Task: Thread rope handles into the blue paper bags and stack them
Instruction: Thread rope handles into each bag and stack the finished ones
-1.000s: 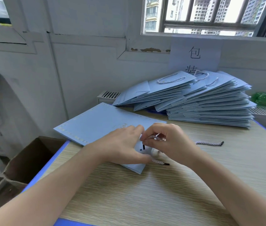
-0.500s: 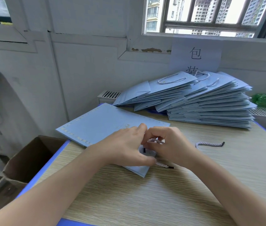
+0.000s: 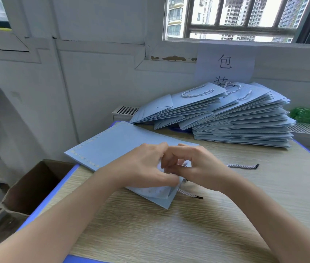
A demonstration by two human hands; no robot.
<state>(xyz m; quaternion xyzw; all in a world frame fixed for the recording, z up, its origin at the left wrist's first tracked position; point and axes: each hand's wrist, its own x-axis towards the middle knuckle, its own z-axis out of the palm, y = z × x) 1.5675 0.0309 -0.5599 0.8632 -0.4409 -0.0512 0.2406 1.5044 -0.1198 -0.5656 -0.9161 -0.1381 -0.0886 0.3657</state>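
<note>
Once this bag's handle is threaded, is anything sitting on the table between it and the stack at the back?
Nothing visible does. Bare table lies between the bag and the stack; the loose rope lies off to the right.

A table (image 3: 197, 230) with a pale wood-grain top and a blue edge carries everything. Near the middle a flat blue paper bag (image 3: 123, 143) lies on it, its far left corner reaching past the table's edge. A short end of twisted white rope (image 3: 189, 194) with a black tip lies on the wood just beside the bag's near corner. Another piece of rope (image 3: 243, 166), also black-tipped, lies to the right. At the far right side sits a tall, fanned stack of blue bags (image 3: 245, 122), the top ones with rope handles.
</note>
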